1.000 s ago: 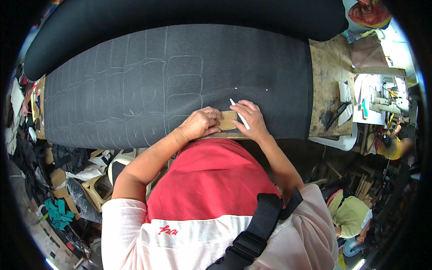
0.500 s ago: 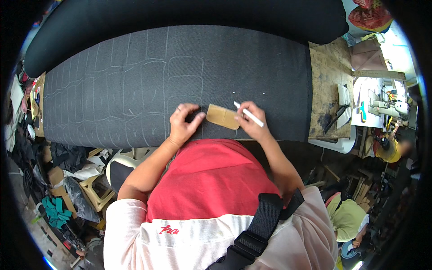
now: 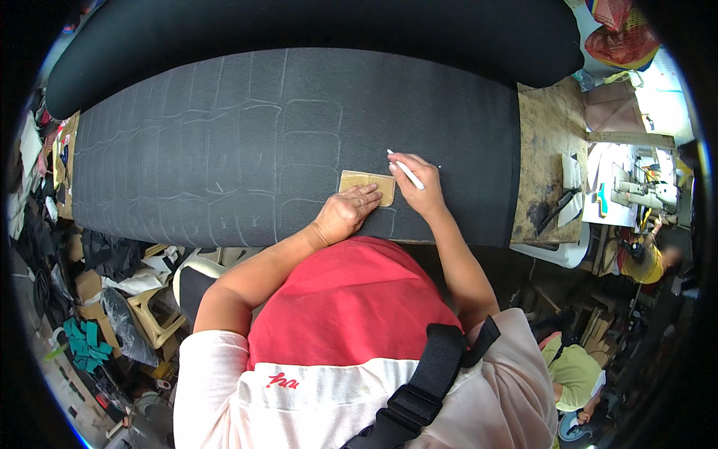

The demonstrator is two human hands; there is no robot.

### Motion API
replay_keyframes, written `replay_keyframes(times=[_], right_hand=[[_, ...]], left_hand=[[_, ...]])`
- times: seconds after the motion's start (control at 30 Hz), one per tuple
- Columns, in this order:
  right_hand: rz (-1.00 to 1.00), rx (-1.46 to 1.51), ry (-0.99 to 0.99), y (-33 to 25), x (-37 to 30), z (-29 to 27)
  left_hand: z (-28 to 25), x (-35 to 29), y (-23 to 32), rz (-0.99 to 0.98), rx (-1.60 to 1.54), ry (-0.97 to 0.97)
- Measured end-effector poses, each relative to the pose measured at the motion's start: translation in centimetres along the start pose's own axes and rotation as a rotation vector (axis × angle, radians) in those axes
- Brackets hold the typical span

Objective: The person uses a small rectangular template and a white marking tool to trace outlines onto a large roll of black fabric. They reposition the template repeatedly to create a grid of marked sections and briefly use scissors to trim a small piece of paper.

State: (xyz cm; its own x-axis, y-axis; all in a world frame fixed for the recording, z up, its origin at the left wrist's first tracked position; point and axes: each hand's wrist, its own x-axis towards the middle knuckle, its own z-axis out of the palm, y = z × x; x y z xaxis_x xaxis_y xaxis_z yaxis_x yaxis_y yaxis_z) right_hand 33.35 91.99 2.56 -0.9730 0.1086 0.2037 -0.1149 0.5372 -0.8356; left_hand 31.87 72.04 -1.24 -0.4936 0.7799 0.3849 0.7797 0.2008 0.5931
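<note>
A tan cardboard template (image 3: 368,178) lies on the dark grey fabric (image 3: 449,112) spread over the table. My left hand (image 3: 348,211) rests on its lower part, fingers flat and close together, pressing it to the cloth. Just right of the card, my right hand (image 3: 428,191) is closed around a white marking pen (image 3: 409,174), whose tip points up and left by the card's upper right corner. Pale chalk-like outlines (image 3: 311,133) cover the fabric's left and middle, a short column of them ending at the template.
A thick black fabric roll (image 3: 314,26) runs along the far edge. Bare worn tabletop (image 3: 550,127) shows at right, with a sewing machine (image 3: 636,191) beyond. Scraps and a beige plastic stool (image 3: 157,318) crowd the left floor. Two co-workers (image 3: 576,374) are at the right.
My left hand has moved right, from beside the template onto it. The template has turned nearly straight and shifted slightly left and up. My right hand has risen with the pen off the card's edge.
</note>
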Motion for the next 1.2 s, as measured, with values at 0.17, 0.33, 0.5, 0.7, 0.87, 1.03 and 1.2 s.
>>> replay_keyframes(times=[0.17, 0.33, 0.5, 0.7, 0.87, 1.03, 1.2], right_hand=[[-0.001, 0.062, 0.006, -1.0, 1.2, 1.4], [0.053, 0.097, -0.147, -1.4, 1.5, 4.9], [0.095, -0.08, -0.134, -1.4, 1.2, 4.2], [0.314, -0.084, -0.004, -0.3, -1.6, -0.4], [-0.078, -0.569, -0.071, -1.9, -4.5, 1.3], [0.24, -0.083, -0.199, -3.3, -5.7, -0.1], [0.299, 0.033, 0.096, -1.8, -0.9, -1.7]], left_hand=[[0.6, 0.0, -0.1, -0.001, 0.027, 0.009], [0.5, -0.2, -0.1, -0.055, 0.007, -0.02], [0.3, 0.0, 0.1, -0.044, -0.015, 0.031], [0.4, 0.3, -0.2, -0.016, -0.01, 0.034], [0.4, 0.1, -0.2, -0.038, -0.021, 0.0], [-0.1, 2.0, -1.3, -0.046, 0.043, -0.003], [-0.6, 4.9, -4.3, -0.067, 0.021, 0.063]])
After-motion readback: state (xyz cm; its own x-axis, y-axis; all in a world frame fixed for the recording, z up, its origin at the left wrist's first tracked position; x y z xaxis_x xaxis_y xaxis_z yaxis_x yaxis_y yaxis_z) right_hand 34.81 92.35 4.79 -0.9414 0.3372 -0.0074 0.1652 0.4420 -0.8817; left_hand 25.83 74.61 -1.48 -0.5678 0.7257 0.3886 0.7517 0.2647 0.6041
